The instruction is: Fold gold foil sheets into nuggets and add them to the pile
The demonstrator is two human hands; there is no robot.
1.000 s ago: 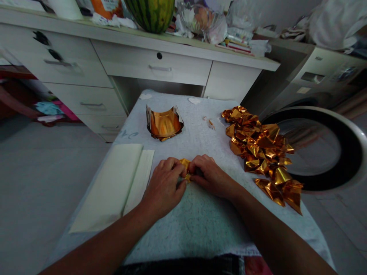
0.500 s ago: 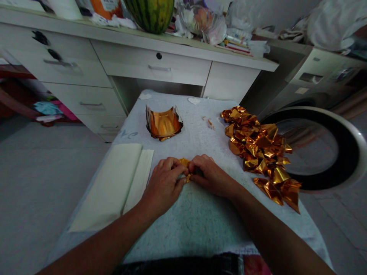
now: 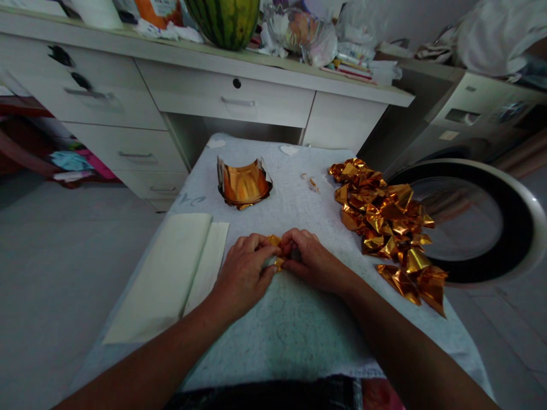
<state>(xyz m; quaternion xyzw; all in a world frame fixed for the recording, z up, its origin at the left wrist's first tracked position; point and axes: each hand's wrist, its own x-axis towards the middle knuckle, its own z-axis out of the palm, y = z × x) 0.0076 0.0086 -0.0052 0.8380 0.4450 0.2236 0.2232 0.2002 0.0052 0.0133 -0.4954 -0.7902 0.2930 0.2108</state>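
Observation:
Between my two hands, low over the cloth-covered table, is a small piece of gold foil paper (image 3: 279, 263), mostly hidden by fingers. My left hand (image 3: 245, 266) is closed on its left side, thumb and fingers pinching. My right hand (image 3: 308, 256) pinches its right side with bent fingers. Beyond them stands a curved stack of gold foil sheets (image 3: 244, 183). On the right lies a heap of folded gold foil pieces (image 3: 384, 219). Pale yellow paper sheets (image 3: 164, 273) lie left of my left hand.
A light cloth (image 3: 290, 341) covers the table. Small scraps (image 3: 313, 184) lie near its far side. Behind it is a white desk (image 3: 273, 105) with drawers, a watermelon (image 3: 228, 20) on top. At the right, a washing machine (image 3: 465, 125) has its round door (image 3: 523, 228) open beside the table.
The fingers of my right hand have shifted slightly at the foil, and less of the foil shows between my hands. Everything else stays in place.

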